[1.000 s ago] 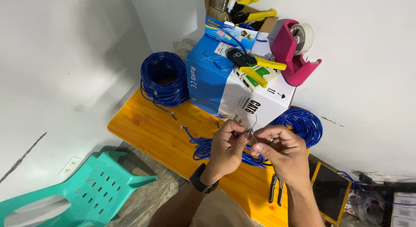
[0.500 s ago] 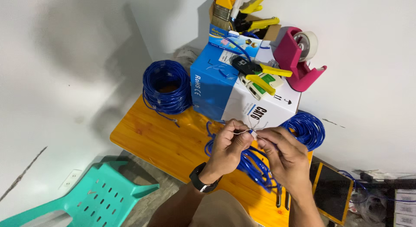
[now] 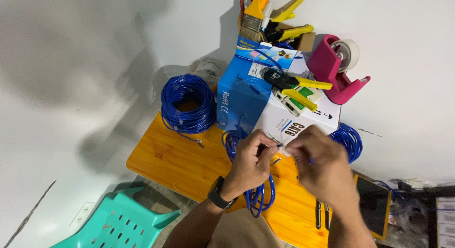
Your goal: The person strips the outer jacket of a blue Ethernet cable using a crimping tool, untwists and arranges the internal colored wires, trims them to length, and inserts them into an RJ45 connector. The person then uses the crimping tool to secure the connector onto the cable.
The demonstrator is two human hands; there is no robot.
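My left hand (image 3: 251, 160) and my right hand (image 3: 318, 163) meet over the wooden table (image 3: 175, 158), both pinching the end of a thin blue cable (image 3: 258, 198) between fingertips. The cable loops down below my left hand and hangs past the table's near edge. A black watch sits on my left wrist. The cable's tip is mostly hidden by my fingers.
A blue and white cable box (image 3: 256, 101) stands behind my hands with a yellow-handled crimping tool (image 3: 294, 87) on top. A blue cable coil (image 3: 186, 102) lies at left, another (image 3: 350, 140) at right. A pink tape dispenser (image 3: 334, 70), pliers (image 3: 322, 215) and a teal plastic chair (image 3: 118, 222) are nearby.
The view has drawn closer to the table. My hands stay together on the cable end, with the right hand now covering more of it.
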